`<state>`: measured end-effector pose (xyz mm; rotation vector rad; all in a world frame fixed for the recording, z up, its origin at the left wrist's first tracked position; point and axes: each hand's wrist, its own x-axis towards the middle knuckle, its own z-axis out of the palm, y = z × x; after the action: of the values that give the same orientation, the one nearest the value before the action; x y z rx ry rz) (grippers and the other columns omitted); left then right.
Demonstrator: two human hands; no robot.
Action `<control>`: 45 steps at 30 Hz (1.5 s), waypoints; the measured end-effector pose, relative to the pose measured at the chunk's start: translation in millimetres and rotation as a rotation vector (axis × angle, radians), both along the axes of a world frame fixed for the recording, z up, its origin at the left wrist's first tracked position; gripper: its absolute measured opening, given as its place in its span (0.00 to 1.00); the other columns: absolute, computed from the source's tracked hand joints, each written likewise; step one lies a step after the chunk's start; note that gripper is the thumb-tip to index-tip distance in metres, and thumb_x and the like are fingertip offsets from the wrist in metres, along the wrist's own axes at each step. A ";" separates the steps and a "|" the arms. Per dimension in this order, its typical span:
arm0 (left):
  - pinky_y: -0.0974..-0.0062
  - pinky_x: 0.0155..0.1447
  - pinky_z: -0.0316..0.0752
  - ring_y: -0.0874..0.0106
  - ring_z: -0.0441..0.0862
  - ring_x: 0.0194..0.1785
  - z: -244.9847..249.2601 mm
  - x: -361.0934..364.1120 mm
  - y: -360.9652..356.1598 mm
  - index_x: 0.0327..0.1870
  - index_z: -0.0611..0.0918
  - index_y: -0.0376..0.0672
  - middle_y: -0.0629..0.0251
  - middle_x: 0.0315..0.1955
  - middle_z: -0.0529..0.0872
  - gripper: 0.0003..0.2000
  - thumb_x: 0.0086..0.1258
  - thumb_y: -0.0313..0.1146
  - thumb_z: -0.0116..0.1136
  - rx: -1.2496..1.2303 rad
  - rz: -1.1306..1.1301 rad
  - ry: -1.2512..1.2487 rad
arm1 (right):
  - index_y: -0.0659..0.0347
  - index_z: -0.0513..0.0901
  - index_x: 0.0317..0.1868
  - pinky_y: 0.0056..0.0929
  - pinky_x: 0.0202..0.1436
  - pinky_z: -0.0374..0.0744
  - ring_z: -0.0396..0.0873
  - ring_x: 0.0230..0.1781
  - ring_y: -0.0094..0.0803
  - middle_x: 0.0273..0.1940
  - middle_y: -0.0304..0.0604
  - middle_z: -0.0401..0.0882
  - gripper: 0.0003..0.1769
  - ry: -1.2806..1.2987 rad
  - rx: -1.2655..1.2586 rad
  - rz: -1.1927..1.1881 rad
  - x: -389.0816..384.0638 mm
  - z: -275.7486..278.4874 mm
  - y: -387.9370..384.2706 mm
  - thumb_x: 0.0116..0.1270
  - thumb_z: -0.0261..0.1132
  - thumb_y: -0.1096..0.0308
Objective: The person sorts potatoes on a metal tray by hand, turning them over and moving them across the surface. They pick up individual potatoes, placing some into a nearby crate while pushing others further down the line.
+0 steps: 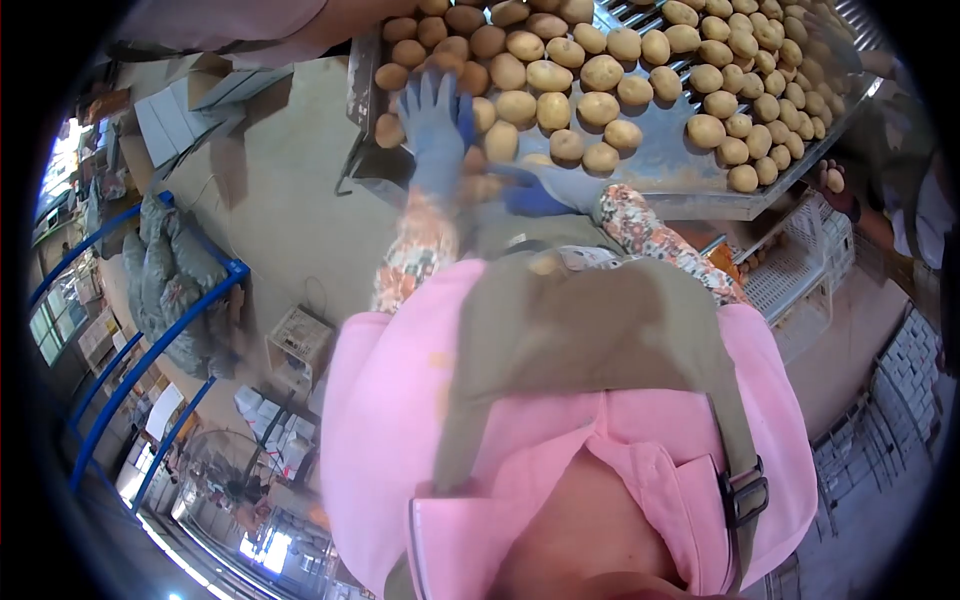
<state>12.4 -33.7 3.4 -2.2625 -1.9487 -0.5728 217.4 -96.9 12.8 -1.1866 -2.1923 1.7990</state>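
Observation:
On a metal sorting table (680, 185), many potatoes (550, 75) lie spread out. My left hand (435, 115), in a grey-blue glove, reaches over the table's left end with its fingers stretched out among the potatoes there. Close beside it, near the front edge, my right hand (550, 190) wears a grey and blue glove and is smeared by motion. Blurred potatoes (478, 180) show between the two hands; whether the right fingers grip one I cannot tell.
Another person's hand (835, 185) holds a potato at the right, and a sleeved arm (270, 35) extends over the upper left. A white plastic crate (800, 260) stands below the table. Blue railing (160, 350) and filled sacks (170, 270) are at left.

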 end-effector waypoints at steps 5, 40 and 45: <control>0.49 0.65 0.65 0.48 0.72 0.61 -0.6 26.3 68.2 0.57 0.81 0.50 0.51 0.60 0.77 0.21 0.67 0.50 0.55 -0.225 0.204 -0.144 | 0.53 0.72 0.66 0.30 0.50 0.75 0.78 0.44 0.36 0.50 0.47 0.80 0.25 0.285 -0.219 -0.238 5.2 41.4 46.0 0.70 0.57 0.59; 0.47 0.74 0.49 0.49 0.60 0.73 -3.0 83.2 -42.9 0.67 0.73 0.50 0.54 0.68 0.70 0.26 0.69 0.48 0.54 -0.366 -0.143 -0.250 | 0.55 0.65 0.70 0.36 0.63 0.72 0.74 0.62 0.40 0.57 0.50 0.78 0.37 -0.350 0.063 -0.389 99.7 12.9 86.6 0.68 0.57 0.41; 0.46 0.76 0.44 0.50 0.51 0.77 5.6 42.4 -64.2 0.73 0.66 0.56 0.58 0.74 0.61 0.32 0.69 0.55 0.51 -0.409 -0.066 0.073 | 0.51 0.67 0.67 0.39 0.49 0.80 0.82 0.45 0.41 0.55 0.49 0.78 0.31 0.002 -0.063 -0.726 100.5 2.1 46.3 0.68 0.60 0.49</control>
<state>54.8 -98.0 9.0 -2.5413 -2.1206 -0.0958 317.9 -50.5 14.9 -1.6908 -1.4074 1.5341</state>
